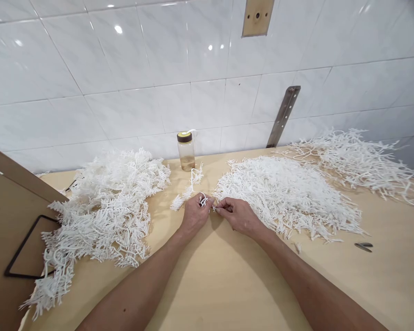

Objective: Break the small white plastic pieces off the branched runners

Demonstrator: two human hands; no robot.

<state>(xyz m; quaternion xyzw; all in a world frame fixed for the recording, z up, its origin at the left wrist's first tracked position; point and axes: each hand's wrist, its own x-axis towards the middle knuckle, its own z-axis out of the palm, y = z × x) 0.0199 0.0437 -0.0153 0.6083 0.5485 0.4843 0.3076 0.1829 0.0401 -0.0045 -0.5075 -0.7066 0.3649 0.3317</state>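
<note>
My left hand is closed on a white branching strand, whose thin forks stick out between thumb and fingers. Close beside it, my right hand pinches a tiny white piece at the fingertips, right by the strand; whether the two pieces are joined cannot be made out. Just beyond my left hand, a white tufted sprig lies on the table. To the right spreads a heap of short white sprigs, near my right hand. A larger fluffy heap of branched white pieces lies left of my left hand.
A bottle with some liquid stands against the tiled wall. Long bare white stems are piled at the far right. A small metal clipper lies on the wooden table. A board with a black metal loop borders the left.
</note>
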